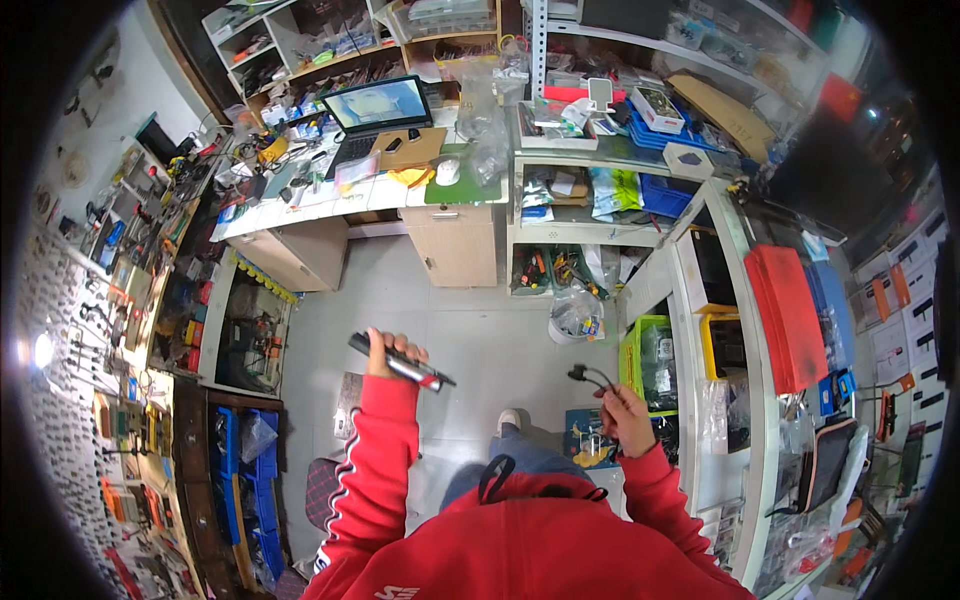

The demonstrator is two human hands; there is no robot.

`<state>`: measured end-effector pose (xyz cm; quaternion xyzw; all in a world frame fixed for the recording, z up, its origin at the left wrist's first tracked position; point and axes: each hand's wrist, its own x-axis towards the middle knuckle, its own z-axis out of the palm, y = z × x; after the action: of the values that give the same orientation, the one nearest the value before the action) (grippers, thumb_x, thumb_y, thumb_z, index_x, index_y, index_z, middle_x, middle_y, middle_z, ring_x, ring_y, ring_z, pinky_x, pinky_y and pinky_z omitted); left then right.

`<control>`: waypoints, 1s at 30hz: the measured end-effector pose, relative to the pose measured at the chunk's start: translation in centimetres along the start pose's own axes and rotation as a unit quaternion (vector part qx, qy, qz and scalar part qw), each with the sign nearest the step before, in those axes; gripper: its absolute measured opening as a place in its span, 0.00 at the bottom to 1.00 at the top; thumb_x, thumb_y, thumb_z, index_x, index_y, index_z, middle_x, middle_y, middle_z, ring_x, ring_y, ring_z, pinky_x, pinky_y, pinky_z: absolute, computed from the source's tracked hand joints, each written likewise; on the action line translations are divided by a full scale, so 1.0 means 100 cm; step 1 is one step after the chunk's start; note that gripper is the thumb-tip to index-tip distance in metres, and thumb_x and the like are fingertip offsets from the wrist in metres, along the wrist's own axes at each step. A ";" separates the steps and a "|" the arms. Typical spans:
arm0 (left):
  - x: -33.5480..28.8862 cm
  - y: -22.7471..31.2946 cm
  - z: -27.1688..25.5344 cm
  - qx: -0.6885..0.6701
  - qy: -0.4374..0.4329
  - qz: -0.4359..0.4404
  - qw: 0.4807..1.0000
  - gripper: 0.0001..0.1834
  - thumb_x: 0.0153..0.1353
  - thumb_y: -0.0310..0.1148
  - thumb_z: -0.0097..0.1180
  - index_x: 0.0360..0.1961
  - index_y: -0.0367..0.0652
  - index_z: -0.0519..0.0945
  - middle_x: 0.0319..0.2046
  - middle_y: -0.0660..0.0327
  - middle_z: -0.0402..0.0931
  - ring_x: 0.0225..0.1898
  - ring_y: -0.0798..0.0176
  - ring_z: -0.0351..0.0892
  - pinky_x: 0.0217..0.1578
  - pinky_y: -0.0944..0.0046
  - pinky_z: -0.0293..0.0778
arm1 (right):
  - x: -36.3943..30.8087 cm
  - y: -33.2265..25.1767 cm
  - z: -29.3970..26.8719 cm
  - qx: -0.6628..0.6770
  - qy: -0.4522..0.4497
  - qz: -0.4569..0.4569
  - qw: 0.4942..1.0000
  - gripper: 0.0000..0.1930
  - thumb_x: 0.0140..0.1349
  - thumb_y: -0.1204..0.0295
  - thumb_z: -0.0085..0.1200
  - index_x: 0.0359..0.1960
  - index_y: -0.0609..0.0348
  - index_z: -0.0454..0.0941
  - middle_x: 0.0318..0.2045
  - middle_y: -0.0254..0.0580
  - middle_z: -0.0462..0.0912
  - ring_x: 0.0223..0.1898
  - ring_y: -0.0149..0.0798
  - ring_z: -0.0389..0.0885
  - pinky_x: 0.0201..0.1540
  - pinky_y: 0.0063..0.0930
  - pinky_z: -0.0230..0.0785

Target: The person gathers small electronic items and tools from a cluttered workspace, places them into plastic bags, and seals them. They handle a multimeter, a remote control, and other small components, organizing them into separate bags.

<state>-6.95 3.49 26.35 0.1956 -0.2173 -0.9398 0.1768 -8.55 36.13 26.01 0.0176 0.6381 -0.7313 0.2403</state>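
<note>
Head view — left hand (pixel 389 356) curled round slim black-and-silver device (pixel 413 372), right hand (pixel 627 420) pinching thin black cable (pixel 579 373) — both held, unjoined.

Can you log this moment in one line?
Left hand: gripping long black-and-silver object | Right hand: holding black cable | Ahead: open laptop on desk

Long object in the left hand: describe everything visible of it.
The long object is slim, mostly black, with a pale silvery side and a small red patch toward its right end; it looks hard. It slants down rightward in the picture, gripped above the grey floor by the left hand, which hides part of it. Finer parts are too small to make out.
</note>
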 end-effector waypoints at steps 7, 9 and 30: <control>0.209 0.067 0.116 0.160 -0.121 0.109 0.974 0.18 0.54 0.48 0.44 0.16 0.48 0.62 0.08 0.69 0.53 0.10 0.70 0.52 0.16 0.68 0.55 | 0.110 -0.058 0.005 -0.025 0.044 0.048 0.998 0.10 0.58 0.69 0.39 0.33 0.62 0.69 0.10 0.26 0.59 0.10 0.19 0.53 0.12 0.13 0.43; 0.296 0.078 0.165 0.147 -0.148 0.143 0.968 0.18 0.55 0.47 0.44 0.15 0.49 0.60 0.08 0.70 0.51 0.10 0.72 0.50 0.14 0.72 0.51 | 0.137 -0.058 0.001 -0.038 0.092 0.066 0.993 0.10 0.58 0.69 0.39 0.34 0.62 0.70 0.09 0.25 0.58 0.10 0.19 0.52 0.11 0.13 0.43; 0.818 -0.126 0.371 0.455 -0.454 0.036 0.765 0.16 0.44 0.31 0.59 0.33 0.32 0.72 0.29 0.53 0.74 0.33 0.62 0.75 0.35 0.69 0.70 | 0.379 -0.130 0.129 0.081 0.484 0.095 0.866 0.09 0.57 0.67 0.41 0.30 0.61 0.68 0.05 0.25 0.55 0.05 0.20 0.48 0.07 0.16 0.39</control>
<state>-96.97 -7.43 27.31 -0.2045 -0.6808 -0.7031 -0.0186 -43.29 12.43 27.81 0.4492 0.6080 -0.6538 -0.0327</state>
